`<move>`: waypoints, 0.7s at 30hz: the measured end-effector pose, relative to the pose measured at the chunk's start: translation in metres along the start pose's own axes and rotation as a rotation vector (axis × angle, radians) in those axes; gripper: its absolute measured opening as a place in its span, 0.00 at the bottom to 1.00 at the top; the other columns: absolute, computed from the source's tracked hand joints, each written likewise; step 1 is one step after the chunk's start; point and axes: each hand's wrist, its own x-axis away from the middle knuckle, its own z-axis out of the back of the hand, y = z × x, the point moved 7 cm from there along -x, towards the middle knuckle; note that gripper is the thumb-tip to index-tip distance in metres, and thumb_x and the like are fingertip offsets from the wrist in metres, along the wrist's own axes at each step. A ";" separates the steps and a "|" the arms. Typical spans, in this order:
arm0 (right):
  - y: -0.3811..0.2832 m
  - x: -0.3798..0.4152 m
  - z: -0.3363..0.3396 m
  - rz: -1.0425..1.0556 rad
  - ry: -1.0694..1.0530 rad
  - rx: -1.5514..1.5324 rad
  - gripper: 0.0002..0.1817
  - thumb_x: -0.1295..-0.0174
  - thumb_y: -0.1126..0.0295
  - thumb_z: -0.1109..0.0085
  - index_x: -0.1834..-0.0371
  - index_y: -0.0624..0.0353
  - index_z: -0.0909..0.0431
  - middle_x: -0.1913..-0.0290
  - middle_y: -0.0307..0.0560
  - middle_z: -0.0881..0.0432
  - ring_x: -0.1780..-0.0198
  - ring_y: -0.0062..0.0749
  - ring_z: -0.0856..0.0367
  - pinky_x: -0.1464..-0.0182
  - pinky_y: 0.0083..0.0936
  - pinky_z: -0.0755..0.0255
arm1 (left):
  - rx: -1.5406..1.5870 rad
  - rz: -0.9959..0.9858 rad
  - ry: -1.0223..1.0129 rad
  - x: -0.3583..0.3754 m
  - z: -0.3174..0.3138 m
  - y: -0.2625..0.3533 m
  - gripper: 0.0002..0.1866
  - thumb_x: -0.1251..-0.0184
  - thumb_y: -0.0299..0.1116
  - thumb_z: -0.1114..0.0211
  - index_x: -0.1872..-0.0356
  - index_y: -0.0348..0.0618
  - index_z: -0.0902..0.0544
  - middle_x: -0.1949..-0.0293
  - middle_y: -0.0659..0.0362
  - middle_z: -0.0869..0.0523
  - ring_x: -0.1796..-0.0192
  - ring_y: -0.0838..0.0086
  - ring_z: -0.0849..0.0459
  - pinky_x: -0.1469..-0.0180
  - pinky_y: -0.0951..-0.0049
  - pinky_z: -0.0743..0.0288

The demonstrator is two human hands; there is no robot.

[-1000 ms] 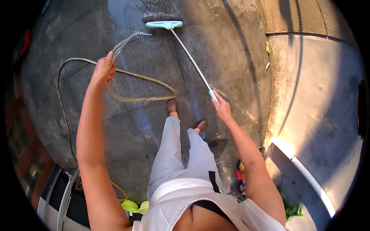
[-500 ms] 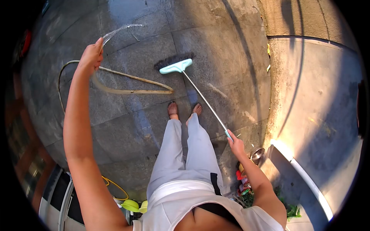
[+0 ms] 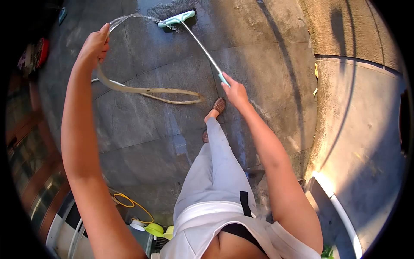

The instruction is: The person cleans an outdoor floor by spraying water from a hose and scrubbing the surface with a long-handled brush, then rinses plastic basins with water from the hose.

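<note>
One red item (image 3: 42, 52) at 10 o'clock, far edge, too small to name. Next in, also 10: my left hand (image 3: 94, 46), fist closed round the hose (image 3: 151, 90) near its mouth, hose end hidden by my fingers. Water (image 3: 126, 18) pours out, arcs over to the broom head's left end at 11:30. Hose drops below the fist and loops rightward, bend near my front shoe; can't tell how much touches ground. Yellow cord (image 3: 129, 201) at 7:30, lime-green bowl (image 3: 154, 229) at 7. Broom head (image 3: 177, 19), pale teal, sits on wet paving (image 3: 172, 56) at 11:30, dark bristles facing 12. Metal stick (image 3: 202, 47) slants from it toward 1. Front shoe (image 3: 218, 105), brown, just past 12; other one behind, partly covered by trouser leg. Right hand (image 3: 235, 91) at 1, clamped on the teal grip (image 3: 224, 79), well apart from my left. White rail (image 3: 345, 218) at 4.
</note>
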 end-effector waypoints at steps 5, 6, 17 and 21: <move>0.062 0.108 0.090 -0.098 -0.208 0.200 0.25 0.37 0.61 0.43 0.36 0.33 0.30 0.72 0.61 0.19 0.68 0.56 0.19 0.65 0.40 0.27 | 0.025 -0.054 0.014 -0.047 0.009 0.049 0.27 0.31 0.60 0.53 0.80 0.49 0.34 0.87 0.69 0.39 0.87 0.80 0.43 0.82 0.72 0.46; 0.071 0.124 0.103 -0.107 -0.190 0.125 0.24 0.37 0.61 0.43 0.36 0.34 0.29 0.69 0.59 0.18 0.66 0.54 0.18 0.63 0.39 0.26 | 0.044 -0.036 -0.005 -0.054 0.005 0.053 0.27 0.31 0.61 0.53 0.79 0.50 0.34 0.87 0.69 0.39 0.87 0.80 0.44 0.83 0.73 0.46; 0.007 -0.033 -0.031 -0.382 0.052 -0.291 0.24 0.39 0.59 0.42 0.37 0.40 0.28 0.50 0.56 0.19 0.49 0.49 0.20 0.48 0.34 0.28 | -0.092 -0.147 -0.102 -0.116 -0.081 0.068 0.28 0.29 0.56 0.52 0.78 0.42 0.28 0.84 0.63 0.30 0.84 0.76 0.33 0.81 0.69 0.39; -0.054 -0.105 -0.025 -0.306 0.173 -0.207 0.23 0.38 0.58 0.44 0.37 0.38 0.28 0.55 0.58 0.18 0.54 0.53 0.19 0.53 0.38 0.27 | -0.082 -0.120 -0.211 -0.122 -0.114 0.087 0.31 0.29 0.57 0.54 0.71 0.35 0.21 0.77 0.53 0.21 0.72 0.64 0.21 0.65 0.61 0.30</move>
